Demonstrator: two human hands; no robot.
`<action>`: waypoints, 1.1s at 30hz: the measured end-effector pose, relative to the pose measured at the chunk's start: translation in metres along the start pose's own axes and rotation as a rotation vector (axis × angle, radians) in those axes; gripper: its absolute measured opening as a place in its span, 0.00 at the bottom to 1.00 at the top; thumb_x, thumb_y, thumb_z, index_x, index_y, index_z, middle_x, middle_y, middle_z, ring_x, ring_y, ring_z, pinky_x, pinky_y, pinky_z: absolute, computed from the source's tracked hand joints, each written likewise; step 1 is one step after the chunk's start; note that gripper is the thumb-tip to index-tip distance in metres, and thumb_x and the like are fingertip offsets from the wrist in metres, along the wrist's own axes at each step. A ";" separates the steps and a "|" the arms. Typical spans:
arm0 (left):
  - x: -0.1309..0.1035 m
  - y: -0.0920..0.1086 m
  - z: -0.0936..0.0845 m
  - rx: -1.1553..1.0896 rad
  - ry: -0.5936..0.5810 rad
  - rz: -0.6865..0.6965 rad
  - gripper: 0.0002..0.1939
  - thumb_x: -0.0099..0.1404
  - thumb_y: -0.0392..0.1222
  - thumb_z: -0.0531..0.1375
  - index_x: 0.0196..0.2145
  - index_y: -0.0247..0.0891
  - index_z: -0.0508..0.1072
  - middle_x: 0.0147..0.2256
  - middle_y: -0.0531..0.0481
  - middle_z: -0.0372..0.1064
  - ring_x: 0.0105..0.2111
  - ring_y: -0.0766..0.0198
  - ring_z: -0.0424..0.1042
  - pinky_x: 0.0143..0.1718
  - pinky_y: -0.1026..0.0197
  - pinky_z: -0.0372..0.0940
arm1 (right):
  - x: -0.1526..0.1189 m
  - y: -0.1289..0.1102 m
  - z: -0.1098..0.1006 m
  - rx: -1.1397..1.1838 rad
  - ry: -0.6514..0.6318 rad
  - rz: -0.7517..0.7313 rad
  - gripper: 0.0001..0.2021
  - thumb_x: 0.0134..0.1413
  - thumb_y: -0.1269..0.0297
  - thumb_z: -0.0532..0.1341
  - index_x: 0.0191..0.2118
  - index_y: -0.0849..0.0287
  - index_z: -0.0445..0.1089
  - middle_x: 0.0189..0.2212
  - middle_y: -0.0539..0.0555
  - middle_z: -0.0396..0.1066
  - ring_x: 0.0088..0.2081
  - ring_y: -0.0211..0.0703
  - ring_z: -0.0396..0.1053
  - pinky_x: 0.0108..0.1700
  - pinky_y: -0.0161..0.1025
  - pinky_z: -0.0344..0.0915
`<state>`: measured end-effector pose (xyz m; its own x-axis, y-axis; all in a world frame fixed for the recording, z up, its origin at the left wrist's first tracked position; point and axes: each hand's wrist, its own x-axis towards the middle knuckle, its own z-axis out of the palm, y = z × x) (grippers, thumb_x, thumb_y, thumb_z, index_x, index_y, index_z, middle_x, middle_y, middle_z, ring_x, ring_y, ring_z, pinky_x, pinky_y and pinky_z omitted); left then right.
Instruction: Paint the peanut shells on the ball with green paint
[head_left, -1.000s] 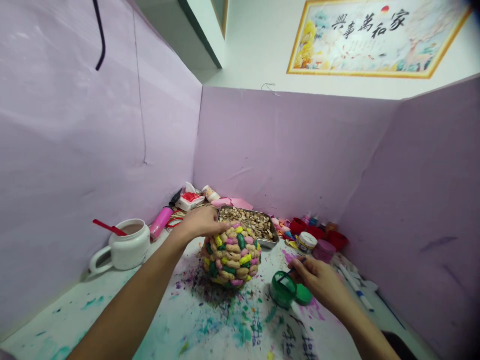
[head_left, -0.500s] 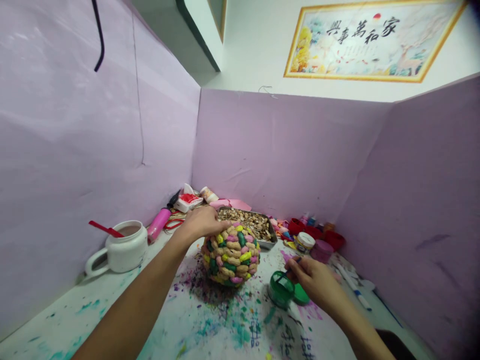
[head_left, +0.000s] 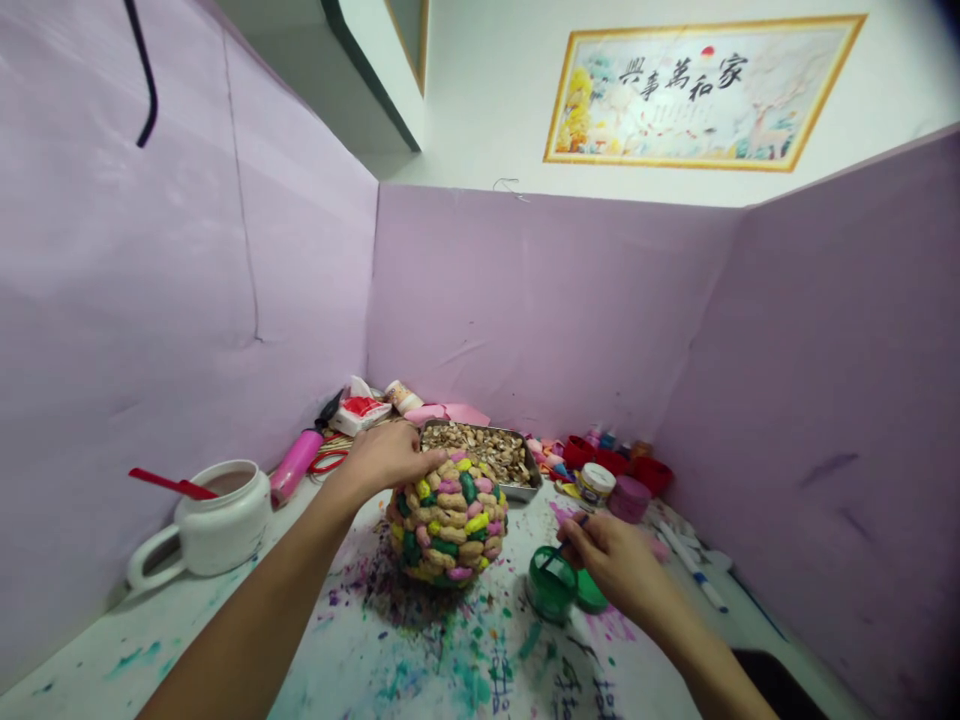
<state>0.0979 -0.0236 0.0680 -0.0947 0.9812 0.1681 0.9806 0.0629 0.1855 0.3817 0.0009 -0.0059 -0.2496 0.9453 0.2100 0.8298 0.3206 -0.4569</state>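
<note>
A round ball covered in peanuts (head_left: 450,525), some painted green, yellow and pink and others bare, sits on the paint-spotted table. My left hand (head_left: 390,458) grips its top left, thumb on the upper edge; the fingers behind are partly hidden. To the right, my right hand (head_left: 600,545) pinches a thin dark paintbrush (head_left: 566,543), its tip inside an open jar of green paint (head_left: 551,590). Beside the jar lies a green lid (head_left: 591,592), close under my right hand.
Behind the ball is a metal tray (head_left: 534,480) of peanuts. A white mug (head_left: 225,530) with a red stick stands left, near a pink bottle (head_left: 296,465). Red cups (head_left: 652,475), a white-lidded jar (head_left: 597,482) and pens (head_left: 709,590) lie right. Lilac panels (head_left: 555,310) enclose the table.
The view has shifted a little, so things sit further left in the picture. Both hands keep their places, left on the ball and right with the brush in the jar.
</note>
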 end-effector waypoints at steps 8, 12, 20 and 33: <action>0.000 -0.001 -0.003 0.022 -0.025 0.038 0.31 0.57 0.67 0.46 0.20 0.39 0.72 0.25 0.45 0.74 0.27 0.56 0.71 0.22 0.62 0.51 | -0.003 -0.006 -0.006 0.004 0.013 -0.014 0.21 0.57 0.59 0.48 0.18 0.57 0.67 0.19 0.55 0.74 0.22 0.42 0.68 0.25 0.36 0.54; 0.001 0.000 -0.004 0.022 -0.047 0.047 0.31 0.57 0.67 0.46 0.20 0.39 0.72 0.24 0.46 0.73 0.26 0.56 0.71 0.22 0.61 0.51 | -0.003 -0.007 -0.008 -0.009 0.025 -0.003 0.19 0.57 0.61 0.51 0.19 0.58 0.70 0.21 0.55 0.76 0.24 0.43 0.69 0.27 0.36 0.55; 0.001 0.002 -0.004 0.031 -0.060 0.019 0.30 0.58 0.66 0.47 0.19 0.39 0.71 0.24 0.45 0.73 0.27 0.55 0.72 0.22 0.61 0.50 | -0.003 -0.003 -0.009 -0.033 0.070 0.068 0.18 0.58 0.62 0.50 0.20 0.59 0.67 0.19 0.56 0.73 0.21 0.41 0.66 0.24 0.35 0.51; 0.001 0.002 -0.002 0.029 -0.047 0.033 0.31 0.58 0.66 0.46 0.19 0.39 0.72 0.24 0.45 0.73 0.28 0.55 0.72 0.23 0.61 0.53 | -0.004 -0.004 -0.009 0.074 0.049 0.060 0.18 0.55 0.60 0.51 0.17 0.56 0.64 0.17 0.54 0.73 0.19 0.40 0.65 0.21 0.35 0.52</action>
<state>0.0990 -0.0229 0.0707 -0.0546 0.9903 0.1279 0.9877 0.0347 0.1527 0.3837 -0.0043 0.0027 -0.1743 0.9596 0.2209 0.8027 0.2684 -0.5326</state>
